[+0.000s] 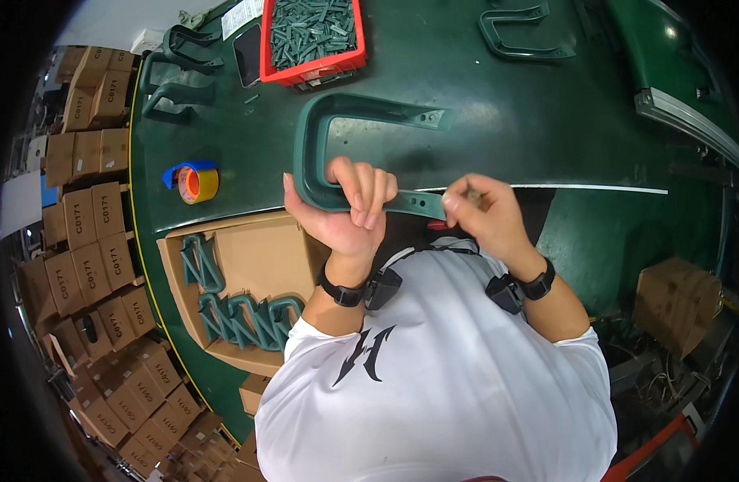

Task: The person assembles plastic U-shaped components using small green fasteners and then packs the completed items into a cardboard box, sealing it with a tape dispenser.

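Note:
A dark green U-shaped plastic bracket (311, 153) is held over the near edge of the table, its two arms pointing right. My left hand (349, 201) is closed round its lower arm near the bend. My right hand (490, 217) is pinched at the free end of that same arm, fingertips touching it. Between its fingers a small greenish bit shows, too hidden to name. The bracket's upper arm has small holes near its tip and is untouched.
A red bin (313, 74) full of small green plastic pieces stands at the back, beside a phone (246, 56). More green brackets (524, 55) lie at the back right and back left. Tape rolls (196, 183) sit left. An open carton (241, 233) holds several brackets.

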A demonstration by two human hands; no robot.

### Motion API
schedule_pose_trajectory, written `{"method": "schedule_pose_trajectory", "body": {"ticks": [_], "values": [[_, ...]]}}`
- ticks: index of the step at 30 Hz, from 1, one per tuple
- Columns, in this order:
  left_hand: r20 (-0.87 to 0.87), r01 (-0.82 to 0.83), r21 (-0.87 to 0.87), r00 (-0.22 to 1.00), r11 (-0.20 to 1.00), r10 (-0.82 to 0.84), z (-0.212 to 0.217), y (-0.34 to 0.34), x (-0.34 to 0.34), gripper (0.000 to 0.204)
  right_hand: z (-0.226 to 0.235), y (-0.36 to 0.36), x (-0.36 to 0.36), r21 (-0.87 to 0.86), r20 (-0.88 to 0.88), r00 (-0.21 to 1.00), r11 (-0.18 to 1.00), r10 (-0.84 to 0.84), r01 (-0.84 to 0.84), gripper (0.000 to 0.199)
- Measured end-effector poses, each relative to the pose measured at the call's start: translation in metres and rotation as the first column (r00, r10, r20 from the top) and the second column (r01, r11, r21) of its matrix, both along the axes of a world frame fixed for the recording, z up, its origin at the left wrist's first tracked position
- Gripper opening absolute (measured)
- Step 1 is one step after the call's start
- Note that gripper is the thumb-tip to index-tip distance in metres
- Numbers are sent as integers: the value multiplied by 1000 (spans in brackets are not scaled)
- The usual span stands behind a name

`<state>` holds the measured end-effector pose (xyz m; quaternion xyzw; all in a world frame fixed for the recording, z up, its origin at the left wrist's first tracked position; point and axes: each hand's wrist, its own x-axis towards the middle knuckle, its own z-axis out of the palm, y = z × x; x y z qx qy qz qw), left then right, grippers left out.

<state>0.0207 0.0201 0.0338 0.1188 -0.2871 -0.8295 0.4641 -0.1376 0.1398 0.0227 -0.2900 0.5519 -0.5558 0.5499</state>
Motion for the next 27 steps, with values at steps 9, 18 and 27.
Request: {"method": "schedule_pose_trajectory", "body": {"ticks": [9,18,27], "values": [[-264,95,501,963,860,47,-19,-14,8,53,10,3,-2,-74,-124,986,990,114,-124,15],[-662,262,473,736,841,143,-35,-39,37,38,-10,5,-7,-5,-170,985,1000,23,-24,16],[37,-249,70,968,966,246,3,-51,45,66,-24,-2,-22,-86,-360,933,996,-17,-15,16]]}}
